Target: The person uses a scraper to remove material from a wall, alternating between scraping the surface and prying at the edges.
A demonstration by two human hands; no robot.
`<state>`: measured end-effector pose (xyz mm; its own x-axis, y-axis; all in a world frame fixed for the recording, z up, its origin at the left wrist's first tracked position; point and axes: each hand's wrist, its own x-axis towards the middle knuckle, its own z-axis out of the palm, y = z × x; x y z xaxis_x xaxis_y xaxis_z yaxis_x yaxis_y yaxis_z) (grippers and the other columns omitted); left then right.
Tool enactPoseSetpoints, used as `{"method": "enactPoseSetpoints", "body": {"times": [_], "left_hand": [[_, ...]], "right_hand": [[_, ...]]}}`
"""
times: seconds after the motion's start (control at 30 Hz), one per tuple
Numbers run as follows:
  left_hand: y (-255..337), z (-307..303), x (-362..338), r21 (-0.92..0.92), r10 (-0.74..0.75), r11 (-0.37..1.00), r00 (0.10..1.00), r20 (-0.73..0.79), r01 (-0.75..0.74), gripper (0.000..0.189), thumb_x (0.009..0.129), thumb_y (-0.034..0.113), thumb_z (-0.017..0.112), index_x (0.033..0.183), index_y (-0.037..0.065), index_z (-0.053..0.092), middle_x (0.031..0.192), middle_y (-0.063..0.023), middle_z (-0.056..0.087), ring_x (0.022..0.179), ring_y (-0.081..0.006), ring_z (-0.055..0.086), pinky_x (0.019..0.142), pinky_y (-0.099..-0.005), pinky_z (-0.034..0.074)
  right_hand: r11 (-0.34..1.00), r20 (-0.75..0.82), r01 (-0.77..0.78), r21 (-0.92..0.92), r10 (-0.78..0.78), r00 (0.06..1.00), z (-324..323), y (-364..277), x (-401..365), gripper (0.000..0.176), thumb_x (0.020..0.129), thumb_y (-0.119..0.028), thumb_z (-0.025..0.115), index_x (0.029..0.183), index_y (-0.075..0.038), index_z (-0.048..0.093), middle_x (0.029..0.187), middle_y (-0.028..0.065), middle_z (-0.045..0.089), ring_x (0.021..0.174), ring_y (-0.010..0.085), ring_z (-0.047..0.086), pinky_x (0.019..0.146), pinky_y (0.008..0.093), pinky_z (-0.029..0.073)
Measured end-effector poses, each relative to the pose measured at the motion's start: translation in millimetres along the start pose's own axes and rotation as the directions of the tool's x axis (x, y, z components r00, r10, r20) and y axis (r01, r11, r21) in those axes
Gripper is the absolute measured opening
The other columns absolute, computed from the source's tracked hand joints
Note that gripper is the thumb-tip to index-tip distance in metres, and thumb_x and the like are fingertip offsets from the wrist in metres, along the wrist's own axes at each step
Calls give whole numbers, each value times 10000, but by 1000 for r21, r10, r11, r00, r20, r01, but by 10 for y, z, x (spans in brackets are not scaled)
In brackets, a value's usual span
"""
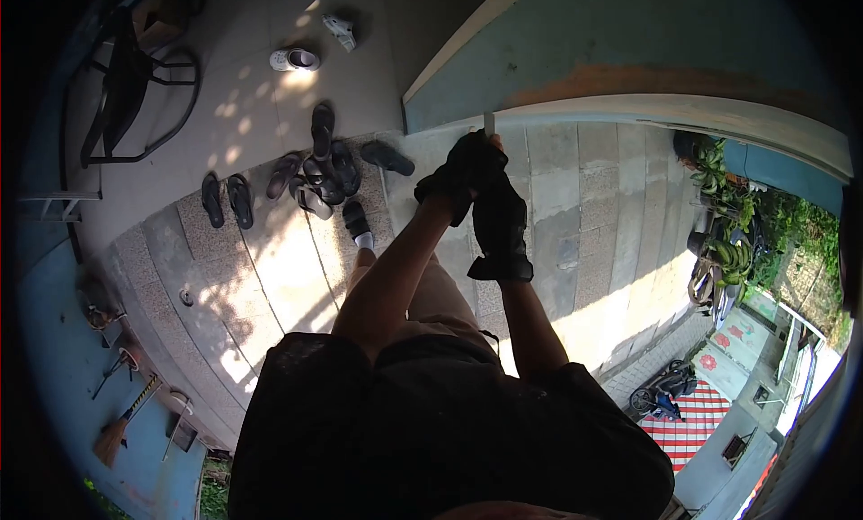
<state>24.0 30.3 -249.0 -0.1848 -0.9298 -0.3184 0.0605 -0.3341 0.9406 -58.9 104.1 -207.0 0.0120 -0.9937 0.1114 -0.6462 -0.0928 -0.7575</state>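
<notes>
Both my hands wear dark fingerless gloves and are raised close together in front of a blue-green wall (pixel 683 35). My left hand (pixel 472 163) is closed, with bare fingertips near the top. A flat grey scraper-like blade (pixel 489 123) sticks up from the fingers and overlaps the pale lower edge (pixel 629 108) of the wall; whether it touches cannot be made out. My right hand (pixel 501 216) is just below and beside the left one, its fingers hidden behind or against it. The tool's handle is covered by the gloves.
Several sandals and slippers (pixel 324 174) lie on the paved floor (pixel 557 214) at left. Two pale clogs (pixel 295 60) are farther off, near a dark rocking chair (pixel 135 80). Potted plants (pixel 728 250) and a motorbike (pixel 663 390) are at right; a broom (pixel 112 439) leans at left.
</notes>
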Motion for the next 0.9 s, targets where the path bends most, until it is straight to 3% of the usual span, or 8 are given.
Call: {"method": "enactPoseSetpoints", "body": {"times": [0.03, 0.13, 0.33, 0.47, 0.63, 0.73, 0.8, 0.9], "left_hand": [[121, 52, -14, 307, 132, 944, 991, -2, -125, 284, 945, 249, 490, 823, 8, 579, 707, -171, 591, 697, -344, 585, 652, -424, 463], [904, 141, -322, 316, 294, 901, 954, 61, -298, 292, 942, 255, 456, 879, -2, 581, 763, -208, 613, 781, -380, 609, 677, -442, 469], [390, 546, -352, 348, 78, 932, 995, 66, -97, 263, 928, 244, 472, 906, 6, 579, 750, -196, 617, 729, -377, 613, 655, -438, 476], [128, 525, -535, 222, -13, 975, 999, 36, 4, 322, 955, 311, 475, 868, 22, 589, 691, -145, 610, 672, -299, 611, 643, -408, 479], [371, 206, -554, -392, -47, 916, 991, 122, 92, 248, 960, 295, 515, 1045, 65, 553, 693, -36, 609, 637, -105, 588, 592, -307, 484], [651, 55, -546, -287, -86, 956, 993, -84, 59, 286, 950, 293, 535, 1110, 56, 520, 705, -75, 622, 608, -174, 619, 573, -349, 493], [689, 3, -490, 230, 193, 962, 963, -188, -148, 261, 937, 253, 546, 1099, 49, 523, 724, -130, 631, 627, -262, 645, 574, -382, 503], [513, 2, -331, 386, 246, 908, 952, -181, -161, 231, 920, 204, 547, 1076, 35, 525, 740, -168, 629, 664, -337, 645, 582, -415, 505]], "right_hand": [[998, -65, -56, 6, 56, 996, -20, -96, -27, 92, 819, -39, 594, 905, -6, 592, 722, 120, 614, 630, 237, 578, 555, 331, 456], [990, -177, -139, -25, 132, 975, -377, -492, -29, 103, 836, -72, 609, 897, 11, 603, 738, 107, 637, 631, 205, 600, 577, 325, 475], [980, -93, -181, 80, 188, 978, -552, 2, -380, 140, 868, -63, 599, 984, 16, 605, 857, 84, 651, 780, 132, 601, 677, 295, 486], [942, 56, -278, 189, 272, 961, -505, 246, -688, 285, 847, -17, 602, 1128, 22, 590, 984, 127, 681, 906, 200, 655, 754, 325, 504], [925, 230, -365, 104, 335, 914, -495, 258, -560, 318, 820, -41, 637, 1126, 24, 579, 995, 136, 660, 925, 234, 641, 787, 337, 498], [936, 222, -335, 107, 306, 926, -339, 431, -438, 320, 824, -59, 640, 1127, 24, 577, 995, 131, 658, 920, 228, 636, 783, 335, 497], [943, 208, -317, 101, 291, 934, -173, 471, -441, 323, 827, -72, 642, 1128, 25, 576, 995, 129, 656, 917, 224, 632, 780, 334, 496], [950, 175, -300, 84, 282, 943, 16, 575, -462, 327, 831, -91, 644, 1128, 25, 574, 995, 124, 654, 912, 218, 626, 776, 332, 495]]}}
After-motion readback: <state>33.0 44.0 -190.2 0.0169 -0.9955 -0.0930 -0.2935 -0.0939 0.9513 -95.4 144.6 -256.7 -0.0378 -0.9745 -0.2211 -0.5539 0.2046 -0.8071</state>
